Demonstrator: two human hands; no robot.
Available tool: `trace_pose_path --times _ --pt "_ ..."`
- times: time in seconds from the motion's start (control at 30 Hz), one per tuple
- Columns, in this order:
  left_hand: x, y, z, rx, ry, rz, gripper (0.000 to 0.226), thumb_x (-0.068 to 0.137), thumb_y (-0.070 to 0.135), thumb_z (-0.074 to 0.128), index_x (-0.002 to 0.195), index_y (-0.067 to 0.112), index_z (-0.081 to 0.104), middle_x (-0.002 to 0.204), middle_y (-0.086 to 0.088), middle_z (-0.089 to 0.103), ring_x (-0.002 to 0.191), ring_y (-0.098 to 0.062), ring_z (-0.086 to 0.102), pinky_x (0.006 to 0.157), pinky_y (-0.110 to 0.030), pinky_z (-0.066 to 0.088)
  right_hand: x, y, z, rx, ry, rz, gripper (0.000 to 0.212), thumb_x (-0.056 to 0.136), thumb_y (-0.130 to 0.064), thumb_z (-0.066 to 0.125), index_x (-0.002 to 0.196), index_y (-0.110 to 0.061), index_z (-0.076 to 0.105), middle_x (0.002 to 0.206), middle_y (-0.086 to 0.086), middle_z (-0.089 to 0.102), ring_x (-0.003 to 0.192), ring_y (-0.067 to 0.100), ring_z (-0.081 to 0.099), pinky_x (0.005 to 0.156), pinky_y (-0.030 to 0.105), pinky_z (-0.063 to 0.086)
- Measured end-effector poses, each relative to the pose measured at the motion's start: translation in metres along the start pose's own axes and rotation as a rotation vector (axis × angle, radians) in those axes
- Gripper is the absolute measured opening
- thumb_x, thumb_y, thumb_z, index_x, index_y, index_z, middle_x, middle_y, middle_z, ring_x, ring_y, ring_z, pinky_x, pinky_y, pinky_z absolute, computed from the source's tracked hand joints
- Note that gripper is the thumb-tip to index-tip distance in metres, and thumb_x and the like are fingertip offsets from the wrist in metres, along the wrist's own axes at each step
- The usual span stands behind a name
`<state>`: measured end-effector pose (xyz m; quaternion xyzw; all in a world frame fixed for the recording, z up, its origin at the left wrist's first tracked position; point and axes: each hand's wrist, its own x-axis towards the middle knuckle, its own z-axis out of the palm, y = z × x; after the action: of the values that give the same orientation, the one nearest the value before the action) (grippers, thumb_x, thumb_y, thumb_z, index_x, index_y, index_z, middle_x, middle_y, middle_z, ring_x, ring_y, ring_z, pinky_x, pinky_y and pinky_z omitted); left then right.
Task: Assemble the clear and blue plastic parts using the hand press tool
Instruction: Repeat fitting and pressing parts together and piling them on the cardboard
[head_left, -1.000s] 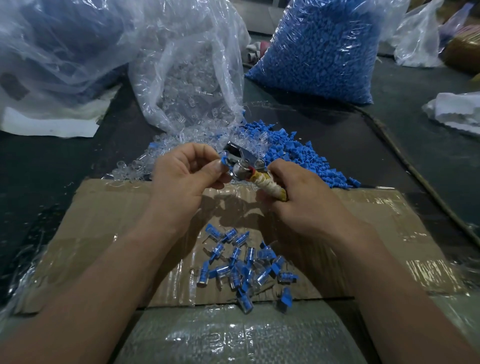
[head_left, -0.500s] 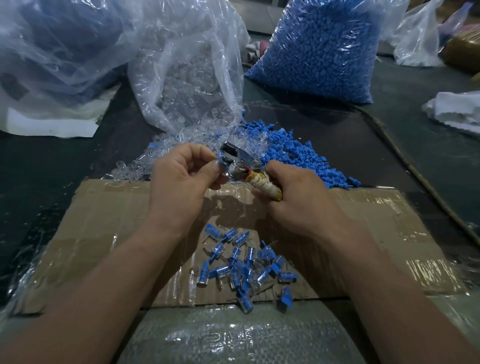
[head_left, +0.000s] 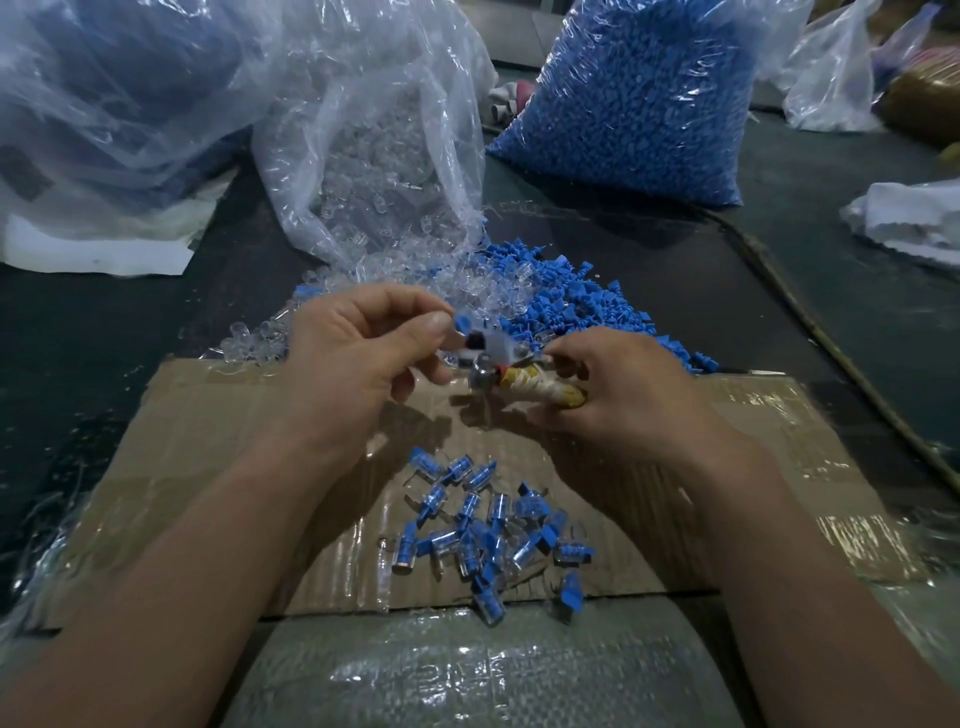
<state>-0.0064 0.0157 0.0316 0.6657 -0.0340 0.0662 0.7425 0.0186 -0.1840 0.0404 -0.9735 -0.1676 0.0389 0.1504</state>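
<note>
My right hand (head_left: 623, 395) grips the hand press tool (head_left: 498, 358) by its tape-wrapped handle (head_left: 540, 387), metal head pointing left. My left hand (head_left: 358, 364) pinches a small blue and clear part (head_left: 464, 325) between thumb and forefinger at the tool's jaw. Both hands hover over a cardboard sheet (head_left: 208, 441). Below them lies a heap of several assembled blue and clear pieces (head_left: 483, 530). Loose clear parts (head_left: 260, 340) and loose blue parts (head_left: 582, 301) are piled just beyond the hands.
An open clear bag of clear parts (head_left: 374, 156) stands behind the piles, and a full bag of blue parts (head_left: 634, 93) at back right. More plastic bags (head_left: 104, 104) fill the back left. A cord (head_left: 810, 322) runs along the right. Plastic-wrapped material (head_left: 467, 675) lies at the near edge.
The tool has tilted flatter and dropped slightly toward the cardboard. My right hand has shifted right along the handle. My left hand still pinches the part at the jaw.
</note>
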Motion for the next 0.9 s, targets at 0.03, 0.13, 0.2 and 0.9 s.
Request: trace_pose_path --times 0.03,0.13,0.2,0.9 --pt "-0.002 0.001 0.001 0.001 -0.078 -0.043 0.007 0.068 0.017 0.066 0.070 0.020 0.072 0.063 -0.001 0.068 0.047 -0.008 0.058 0.041 -0.015 0.043 0.000 -0.001 0.001 0.002 -0.033 -0.002 0.031 0.070 -0.048 0.070 0.090 -0.027 0.060 0.083 -0.013 0.054 0.074 0.001 0.045 0.062 0.025 0.036" --pt "-0.006 0.002 0.002 0.065 -0.289 -0.130 0.013 0.063 0.020 0.068 0.074 0.015 0.073 0.065 -0.006 0.068 0.050 -0.011 0.056 0.043 -0.017 0.045 0.000 -0.004 0.002 0.011 -0.103 -0.004 0.036 0.064 -0.051 0.073 0.090 -0.031 0.058 0.081 -0.019 0.048 0.074 -0.004 0.041 0.061 0.020 0.031" --pt "-0.007 0.002 0.003 0.124 -0.406 -0.149 0.013 0.062 0.018 0.070 0.074 0.014 0.073 0.063 -0.004 0.068 0.048 -0.006 0.054 0.042 -0.014 0.042 0.001 -0.004 0.003 0.004 -0.114 -0.006 0.038 0.062 -0.051 0.074 0.088 -0.033 0.055 0.080 -0.021 0.045 0.074 -0.005 0.039 0.060 0.018 0.028" --pt "0.013 -0.027 0.000 1.044 -0.228 0.127 0.048 0.095 0.010 0.044 0.138 0.030 0.038 0.147 0.009 0.031 0.133 -0.007 0.020 0.105 -0.022 0.008 0.001 0.003 -0.001 0.041 -0.196 -0.052 0.067 0.065 -0.064 0.063 0.124 -0.033 0.051 0.092 -0.021 0.039 0.092 0.003 0.040 0.069 0.020 0.031"
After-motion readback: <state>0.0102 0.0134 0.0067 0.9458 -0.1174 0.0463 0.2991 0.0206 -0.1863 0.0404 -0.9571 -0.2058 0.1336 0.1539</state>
